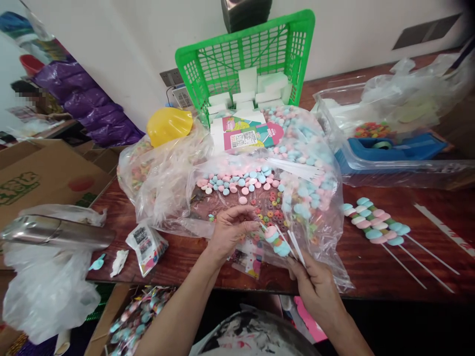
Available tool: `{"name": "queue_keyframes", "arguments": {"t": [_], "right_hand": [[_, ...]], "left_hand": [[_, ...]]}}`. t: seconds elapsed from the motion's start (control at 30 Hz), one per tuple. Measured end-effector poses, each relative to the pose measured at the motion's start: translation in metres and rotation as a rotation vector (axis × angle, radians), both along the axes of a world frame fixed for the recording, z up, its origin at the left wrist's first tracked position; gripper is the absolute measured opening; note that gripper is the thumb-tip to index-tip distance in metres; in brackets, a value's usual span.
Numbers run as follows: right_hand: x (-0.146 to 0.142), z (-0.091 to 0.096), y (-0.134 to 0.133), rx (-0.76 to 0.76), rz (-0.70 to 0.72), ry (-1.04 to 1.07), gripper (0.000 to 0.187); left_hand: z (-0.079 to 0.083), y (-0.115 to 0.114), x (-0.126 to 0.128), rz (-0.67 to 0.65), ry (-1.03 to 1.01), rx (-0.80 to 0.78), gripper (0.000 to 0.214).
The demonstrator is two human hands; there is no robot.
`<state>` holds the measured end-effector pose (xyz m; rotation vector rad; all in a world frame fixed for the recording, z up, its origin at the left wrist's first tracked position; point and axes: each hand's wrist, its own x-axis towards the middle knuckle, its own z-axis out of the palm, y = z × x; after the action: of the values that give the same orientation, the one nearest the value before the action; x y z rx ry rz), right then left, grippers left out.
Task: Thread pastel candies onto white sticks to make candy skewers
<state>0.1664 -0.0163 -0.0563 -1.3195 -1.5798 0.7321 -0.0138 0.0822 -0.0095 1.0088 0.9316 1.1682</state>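
Right hand (pixel 315 289) holds two sticks (pixel 296 248) (three loaded skewers (pixel 374 223) nearby).

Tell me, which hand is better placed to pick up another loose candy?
Left, probably: the left hand lies close to the loose candies, while the right hand is busy holding the candy stick.

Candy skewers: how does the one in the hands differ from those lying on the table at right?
The held skewer carries few candies; the table skewers bear longer rows. The held skewer is gripped by the left hand and right hand over a plastic bag; the table skewers lie untouched on wood. Both: pink and blue candies on white sticks.
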Motion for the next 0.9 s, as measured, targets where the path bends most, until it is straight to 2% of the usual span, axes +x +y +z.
{"name": "queue_keyframes", "arguments": {"t": [0.13, 0.2, 0.33, 0.4, 0.47, 0.57, 0.63, 0.73, 0.9], "right_hand": [[0.002, -0.002, -0.003, 0.024, 0.029, -0.057, 0.019], [0.002, -0.003, -0.004, 0.064, -0.001, -0.122, 0.019], [-0.002, -0.001, -0.006, 0.066, -0.043, -0.139, 0.019], [-0.005, 0.001, -0.008, 0.054, -0.034, -0.081, 0.018], [-0.008, 0.001, -0.009, 0.040, -0.031, -0.008, 0.019], [-0.011, -0.002, -0.010, -0.002, -0.057, 0.087, 0.023], [-0.012, -0.005, -0.009, -0.014, -0.076, 0.112, 0.020], [-0.013, -0.004, -0.007, 0.020, -0.055, 0.093, 0.019], [-0.010, 0.004, -0.006, 0.060, 0.012, 0.047, 0.024]], "left_hand": [[-0.004, -0.006, -0.001, 0.019, 0.035, 0.058, 0.030], [-0.005, -0.010, -0.001, 0.054, 0.135, 0.205, 0.025], [-0.005, -0.021, 0.002, 0.055, 0.519, 0.649, 0.010], [-0.006, -0.026, 0.003, 0.040, 0.597, 0.712, 0.013], [-0.006, -0.031, 0.005, 0.076, 0.465, 0.604, 0.028], [-0.006, -0.033, 0.005, 0.113, 0.110, 0.321, 0.057], [-0.005, -0.033, 0.005, 0.040, -0.023, 0.142, 0.048], [-0.003, -0.033, 0.008, -0.055, -0.101, -0.066, 0.027], [-0.004, -0.033, 0.017, -0.033, -0.187, -0.157, 0.023]]}}
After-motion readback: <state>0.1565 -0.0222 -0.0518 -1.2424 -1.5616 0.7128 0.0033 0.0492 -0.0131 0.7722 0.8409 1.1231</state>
